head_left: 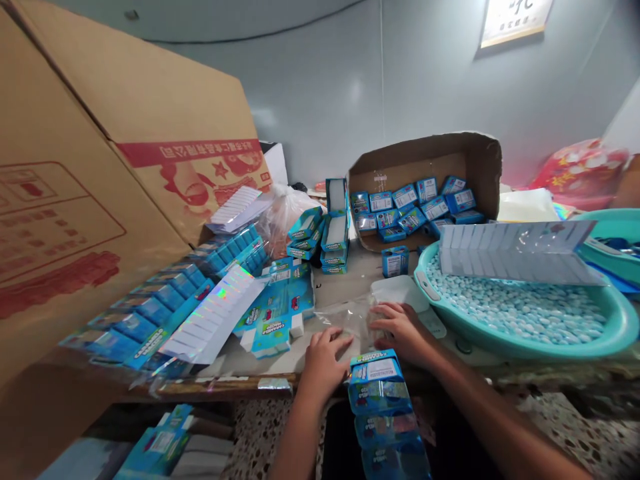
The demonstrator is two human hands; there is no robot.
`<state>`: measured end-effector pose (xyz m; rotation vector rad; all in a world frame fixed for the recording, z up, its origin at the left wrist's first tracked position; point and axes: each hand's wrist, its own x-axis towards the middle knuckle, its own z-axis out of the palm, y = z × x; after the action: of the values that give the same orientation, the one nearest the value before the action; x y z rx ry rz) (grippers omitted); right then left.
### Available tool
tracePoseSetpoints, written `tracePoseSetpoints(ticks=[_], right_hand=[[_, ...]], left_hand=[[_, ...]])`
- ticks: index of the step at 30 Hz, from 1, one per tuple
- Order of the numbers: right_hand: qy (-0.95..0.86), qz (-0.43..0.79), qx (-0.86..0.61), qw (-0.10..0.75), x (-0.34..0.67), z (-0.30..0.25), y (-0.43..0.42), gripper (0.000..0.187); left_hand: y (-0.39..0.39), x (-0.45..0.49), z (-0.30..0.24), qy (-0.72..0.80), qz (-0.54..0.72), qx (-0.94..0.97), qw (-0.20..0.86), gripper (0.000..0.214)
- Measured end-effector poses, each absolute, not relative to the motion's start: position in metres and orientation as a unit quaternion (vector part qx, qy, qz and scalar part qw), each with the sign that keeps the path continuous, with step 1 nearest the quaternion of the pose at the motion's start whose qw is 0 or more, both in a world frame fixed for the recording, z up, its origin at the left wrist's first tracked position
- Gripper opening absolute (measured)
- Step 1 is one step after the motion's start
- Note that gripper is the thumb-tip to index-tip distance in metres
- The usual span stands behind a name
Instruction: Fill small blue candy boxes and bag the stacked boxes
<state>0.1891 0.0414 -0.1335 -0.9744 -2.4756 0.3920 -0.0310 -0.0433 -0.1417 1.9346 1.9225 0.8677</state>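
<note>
Head: left hand point(325, 355), right hand point(400, 330), palm-down on bag point(345, 312)

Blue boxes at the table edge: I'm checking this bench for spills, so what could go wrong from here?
The stack of blue boxes stands at the table edge between the left hand and right hand; a wrist nudge might tip it off. The folded sheet lying across the teal basin could slide into the candies.
</note>
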Motion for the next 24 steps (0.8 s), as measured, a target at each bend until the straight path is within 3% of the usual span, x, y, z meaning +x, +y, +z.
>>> tracePoseSetpoints(ticks=[8,14,18,21,24], right_hand=[[-0.907,0.114,-0.347,0.212,0.195,-0.126,0.027,0.030],[-0.906,0.090,-0.353,0.215,0.193,-0.135,0.025,0.017],[-0.911,0.089,-0.342,0.214,0.194,-0.138,0.026,0.020],[-0.912,0.077,-0.337,0.222,0.194,-0.144,0.030,0.020],[-0.919,0.039,-0.305,0.249,0.193,-0.155,0.036,0.021]], left_hand=[[-0.040,-0.031,-0.139,0.644,0.294,0.688,0.157,0.012],[-0.046,-0.029,-0.136,0.629,0.311,0.692,0.170,0.022],[-0.045,-0.031,-0.135,0.623,0.299,0.696,0.197,0.019],[-0.042,-0.030,-0.134,0.632,0.288,0.687,0.216,0.038],[-0.045,-0.025,-0.131,0.648,0.282,0.668,0.234,0.029]])
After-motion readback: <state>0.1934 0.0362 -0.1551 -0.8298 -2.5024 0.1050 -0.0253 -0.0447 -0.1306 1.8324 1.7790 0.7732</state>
